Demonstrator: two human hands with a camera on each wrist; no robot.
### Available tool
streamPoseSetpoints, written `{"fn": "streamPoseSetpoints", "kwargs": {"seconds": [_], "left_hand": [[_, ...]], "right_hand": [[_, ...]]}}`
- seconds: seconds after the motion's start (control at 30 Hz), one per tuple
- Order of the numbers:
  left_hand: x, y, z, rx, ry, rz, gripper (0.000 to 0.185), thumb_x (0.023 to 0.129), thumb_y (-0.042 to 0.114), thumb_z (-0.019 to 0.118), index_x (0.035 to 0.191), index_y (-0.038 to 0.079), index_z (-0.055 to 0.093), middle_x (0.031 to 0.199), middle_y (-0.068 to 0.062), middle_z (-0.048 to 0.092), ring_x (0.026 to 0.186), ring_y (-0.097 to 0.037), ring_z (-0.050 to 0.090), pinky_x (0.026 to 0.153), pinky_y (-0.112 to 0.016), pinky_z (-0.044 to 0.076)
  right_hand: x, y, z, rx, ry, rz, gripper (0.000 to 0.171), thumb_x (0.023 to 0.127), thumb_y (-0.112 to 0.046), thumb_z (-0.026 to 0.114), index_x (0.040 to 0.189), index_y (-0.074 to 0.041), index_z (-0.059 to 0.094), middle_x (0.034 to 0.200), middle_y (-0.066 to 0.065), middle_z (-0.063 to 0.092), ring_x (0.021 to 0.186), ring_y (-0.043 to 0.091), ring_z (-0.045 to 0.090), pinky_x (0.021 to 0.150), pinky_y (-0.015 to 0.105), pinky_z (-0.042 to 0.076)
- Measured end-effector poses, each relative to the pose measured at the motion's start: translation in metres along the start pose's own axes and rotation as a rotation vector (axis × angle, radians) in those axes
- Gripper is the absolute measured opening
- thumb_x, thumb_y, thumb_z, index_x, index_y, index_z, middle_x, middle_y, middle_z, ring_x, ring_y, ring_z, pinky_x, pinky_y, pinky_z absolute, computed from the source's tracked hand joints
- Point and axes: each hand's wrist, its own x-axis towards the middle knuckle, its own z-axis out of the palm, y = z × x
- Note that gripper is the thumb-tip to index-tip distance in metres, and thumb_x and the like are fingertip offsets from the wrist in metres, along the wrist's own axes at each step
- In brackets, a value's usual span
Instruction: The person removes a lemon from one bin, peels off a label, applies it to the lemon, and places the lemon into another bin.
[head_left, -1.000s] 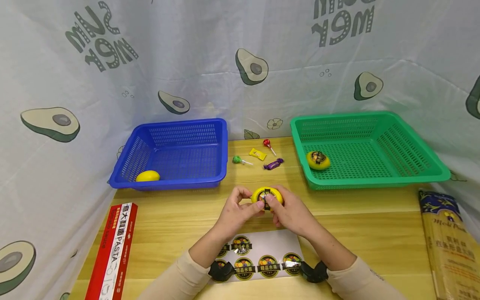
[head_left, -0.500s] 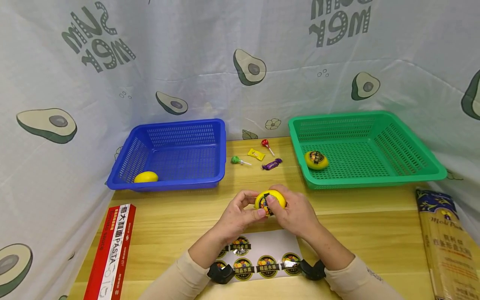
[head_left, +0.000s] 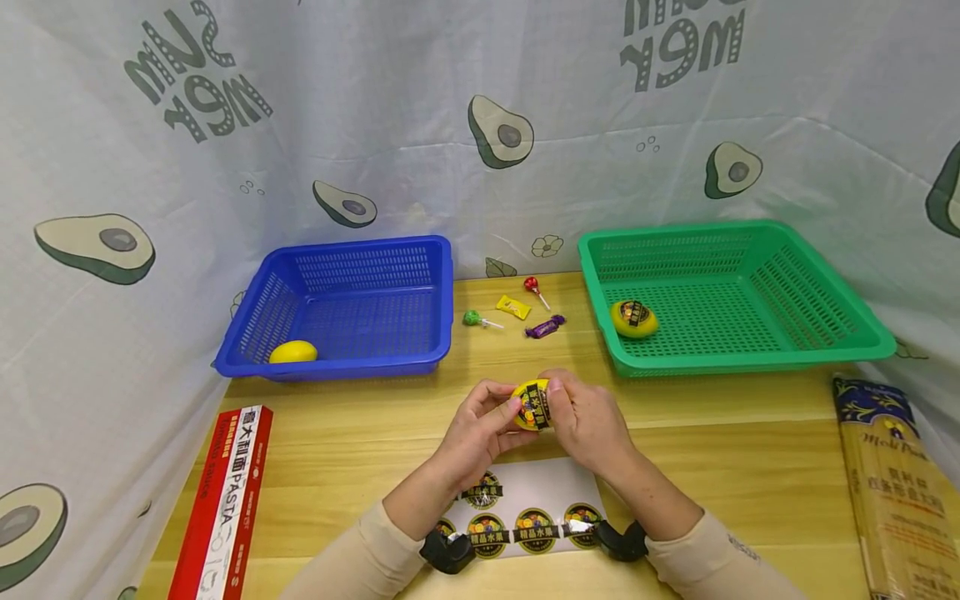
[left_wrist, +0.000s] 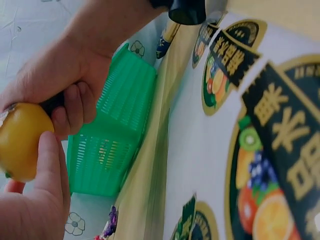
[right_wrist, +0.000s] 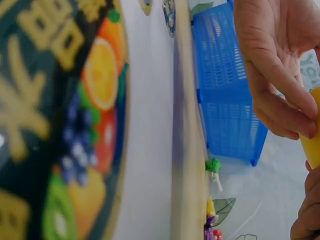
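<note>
Above the table both hands grip a yellow lemon (head_left: 523, 388) with a round black-and-gold fruit sticker (head_left: 536, 405) on its upper side. My left hand (head_left: 478, 432) holds its left end between thumb and fingers. The right hand (head_left: 596, 423) wraps the other end, its thumb at the sticker's right edge. In the left wrist view the lemon's bare yellow side (left_wrist: 24, 145) shows; in the right wrist view only a yellow strip (right_wrist: 314, 145) appears between the hands. Below the hands lies a white sheet (head_left: 551, 479) with several matching stickers, partly covered by the left forearm.
A blue basket (head_left: 367, 329) at back left holds a plain lemon (head_left: 293, 352). The green basket (head_left: 720, 367) at back right contains a stickered lemon (head_left: 634, 320). Several candies, including a purple one (head_left: 545, 326), lie between. A red pasta box (head_left: 221, 508) and pasta bag (head_left: 892, 492) flank the table.
The lemon has been turned in the hands, bringing the sticker's lettering into view. The right thumb has slid off the sticker's middle to its right edge. The baskets' contents are the same.
</note>
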Motion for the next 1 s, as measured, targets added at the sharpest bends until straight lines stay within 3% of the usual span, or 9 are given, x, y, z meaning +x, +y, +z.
{"fn": "streamPoseSetpoints", "kwargs": {"seconds": [0.1,0.17,0.33,0.43,0.57,0.77,0.87,1.0], "left_hand": [[0.001,0.002,0.0,0.047,0.043,-0.005,0.009,0.106,0.019,0.053,0.114,0.014,0.052,0.114,-0.001,0.056,0.09,-0.012,0.071,0.086,-0.038,0.063],[0.001,0.003,-0.001,0.155,0.075,0.027,0.017,0.107,0.024,0.053,0.116,0.01,0.055,0.116,-0.004,0.057,0.089,-0.013,0.071,0.084,-0.042,0.063],[-0.002,0.006,-0.003,0.663,0.051,0.268,0.039,0.101,0.025,0.066,0.137,0.014,0.059,0.133,-0.013,0.058,0.102,-0.02,0.068,0.082,-0.034,0.063],[-0.004,0.007,-0.002,0.816,0.007,0.377,0.049,0.093,0.021,0.077,0.14,0.019,0.061,0.135,-0.01,0.059,0.107,-0.019,0.065,0.08,-0.027,0.062],[-0.003,0.007,-0.002,0.785,-0.01,0.381,0.05,0.088,0.015,0.082,0.134,0.016,0.065,0.131,-0.01,0.06,0.1,-0.012,0.065,0.08,-0.026,0.062],[0.0,0.004,-0.004,0.68,0.002,0.297,0.052,0.084,0.007,0.084,0.132,0.011,0.064,0.133,-0.013,0.056,0.097,-0.014,0.064,0.086,-0.03,0.062],[0.002,0.002,-0.007,0.66,0.039,0.261,0.052,0.082,0.005,0.085,0.13,0.011,0.065,0.135,-0.01,0.056,0.1,-0.015,0.063,0.088,-0.028,0.06],[0.002,0.001,-0.009,0.624,0.072,0.228,0.053,0.081,0.002,0.085,0.129,0.012,0.066,0.138,-0.007,0.057,0.103,-0.017,0.063,0.088,-0.024,0.058]], "right_hand": [[0.0,0.0,0.001,0.009,-0.018,0.022,0.025,0.102,-0.012,0.047,0.103,-0.006,0.072,0.068,0.004,0.067,0.053,0.007,0.052,0.045,0.021,0.042],[0.001,-0.001,0.001,0.022,-0.033,0.058,0.028,0.104,-0.013,0.045,0.103,-0.005,0.072,0.071,0.005,0.069,0.056,0.007,0.054,0.047,0.022,0.044],[0.003,-0.004,-0.003,0.043,-0.114,0.194,0.039,0.111,-0.02,0.036,0.095,-0.008,0.07,0.067,0.003,0.063,0.055,0.01,0.05,0.048,0.025,0.043],[0.003,-0.006,-0.005,0.062,-0.188,0.254,0.041,0.112,-0.024,0.033,0.092,-0.01,0.066,0.067,0.001,0.059,0.056,0.012,0.049,0.05,0.026,0.043],[0.003,-0.008,-0.009,0.103,-0.27,0.317,0.043,0.113,-0.031,0.032,0.099,-0.01,0.066,0.071,0.002,0.059,0.065,0.014,0.053,0.058,0.028,0.046],[-0.003,-0.002,-0.025,0.156,-0.353,0.431,0.05,0.112,-0.043,0.03,0.134,-0.01,0.06,0.082,0.009,0.062,0.067,0.018,0.056,0.061,0.031,0.048],[-0.013,0.01,-0.039,0.117,-0.324,0.458,0.049,0.112,-0.043,0.031,0.139,-0.01,0.056,0.087,0.01,0.063,0.065,0.017,0.057,0.06,0.031,0.048],[-0.024,0.03,-0.063,0.037,-0.223,0.467,0.047,0.112,-0.04,0.035,0.139,-0.008,0.055,0.091,0.012,0.065,0.066,0.013,0.055,0.061,0.03,0.046]]}}
